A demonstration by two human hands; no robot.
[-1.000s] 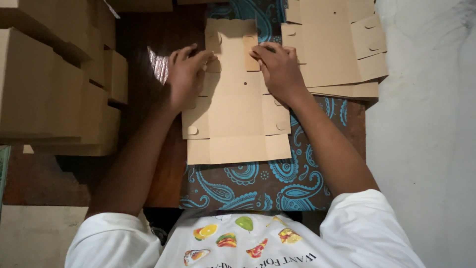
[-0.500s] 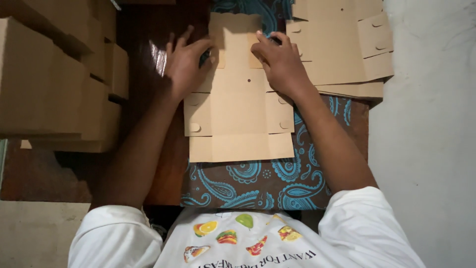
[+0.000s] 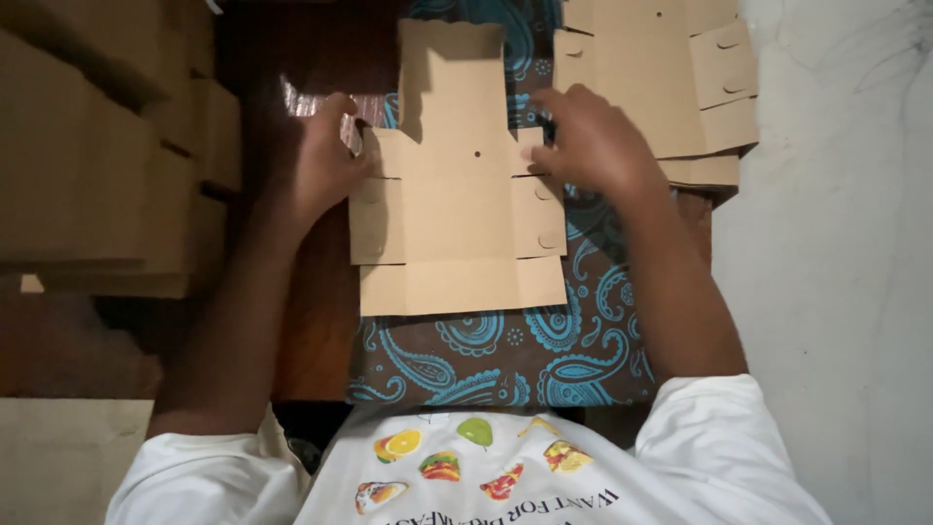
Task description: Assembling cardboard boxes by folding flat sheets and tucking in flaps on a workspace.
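A: Where does the work stand?

B: A flat die-cut cardboard box blank (image 3: 457,194) lies in the upper middle of the frame, on a brown cloth with blue paisley (image 3: 505,360). The person's left hand (image 3: 326,165) is at the blank's left side flap, fingers curled against its edge. The right hand (image 3: 588,141) is at the right side flap, fingers bent and pinching or pressing its edge. Neither hand is spread wide; both are partly closed on the cardboard.

A: So which step would that be?

B: It looks like the start of folding: the side flaps are being worked while the far panel already tips up a little, judging by the shadow it casts. The near panels lie flat.

A: What does the next move call for?

B: Probably even pressure on both sides, so the creases bend along their scored lines and the sheet does not slide on the cloth.

A: And around it?

B: A stack of flat blanks (image 3: 671,87) sits in the upper right, just beside the right hand. Folded cardboard boxes (image 3: 107,146) are piled in the upper left. A dark wooden surface (image 3: 311,321) shows under the left forearm, and a pale grey floor (image 3: 836,292) fills the right side. The light is dim.
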